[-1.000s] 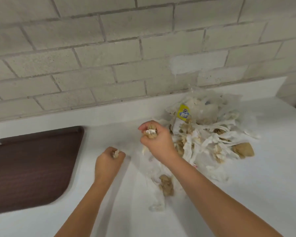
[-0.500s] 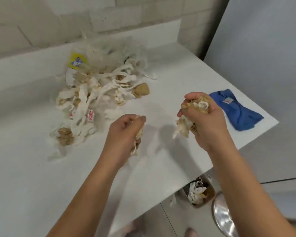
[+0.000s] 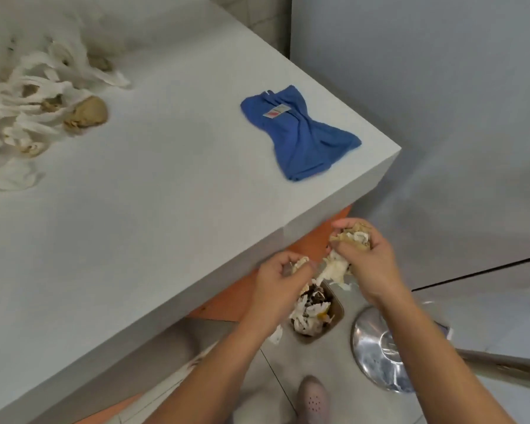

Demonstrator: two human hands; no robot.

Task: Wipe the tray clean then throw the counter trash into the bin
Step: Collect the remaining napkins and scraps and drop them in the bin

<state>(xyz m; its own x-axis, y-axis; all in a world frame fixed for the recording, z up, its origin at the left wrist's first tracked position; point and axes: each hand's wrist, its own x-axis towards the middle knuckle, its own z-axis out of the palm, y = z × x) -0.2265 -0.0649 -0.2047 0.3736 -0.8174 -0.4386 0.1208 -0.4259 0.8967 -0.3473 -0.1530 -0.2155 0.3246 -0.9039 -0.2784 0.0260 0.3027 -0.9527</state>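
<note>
Both hands are past the counter's front edge, above a small bin on the floor that holds white and brown paper scraps. My right hand is shut on a wad of brown and white paper trash, with white strips hanging from it. My left hand is shut on a smaller wad of paper trash. A pile of torn white and brown paper trash lies on the white counter at the far left. The tray is out of view.
A crumpled blue cloth lies near the counter's right corner. On the floor, a round shiny metal lid sits right of the bin, a white scrap lies beside it, and a foot in a grey shoe stands below.
Both hands carried their wads from the pile, across the counter and over its edge to above the bin. The view swung right and down; the tray left the view.
</note>
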